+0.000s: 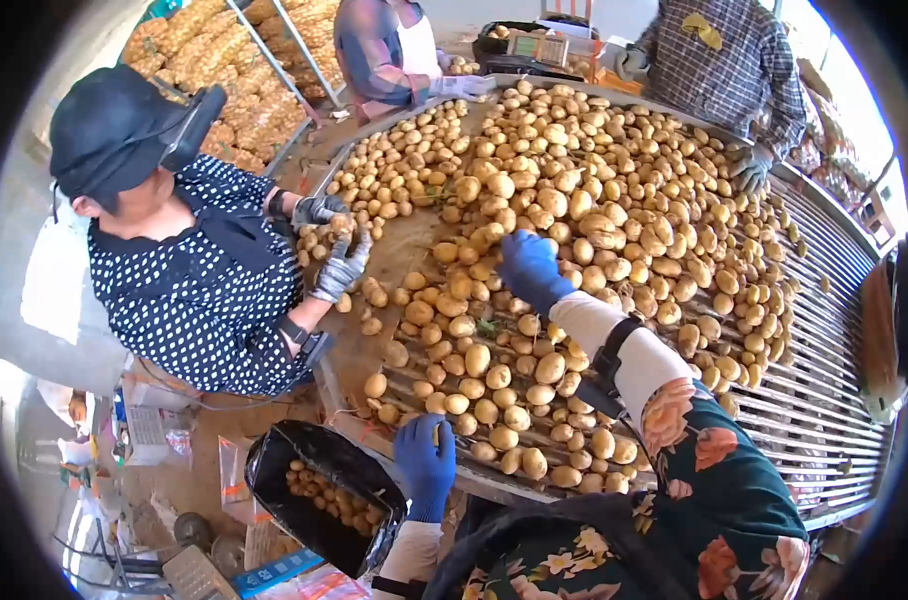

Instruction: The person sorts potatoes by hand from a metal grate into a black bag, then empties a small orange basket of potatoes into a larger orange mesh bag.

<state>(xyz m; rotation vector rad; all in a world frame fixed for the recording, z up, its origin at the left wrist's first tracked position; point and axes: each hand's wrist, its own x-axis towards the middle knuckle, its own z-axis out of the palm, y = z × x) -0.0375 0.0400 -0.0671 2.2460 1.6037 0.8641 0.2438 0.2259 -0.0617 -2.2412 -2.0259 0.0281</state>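
From my end, the left hand (426,465), lower centre, has its gloved fingers curled about a small potato (437,433). The right hand (532,270) touches the heaped potatoes (604,230) mid-frame — whether it grips one, I can't tell. A slatted table (819,395) bears the heap; a black-lined bin (364,465) sits lower left, sacks (189,60) upper left. Lettering on the blue box (274,572) — too small to read.

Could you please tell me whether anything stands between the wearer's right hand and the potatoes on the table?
Nothing visible does: the right hand is right at the heap of potatoes, with no other object showing between. Whether its fingers grip one is hidden.
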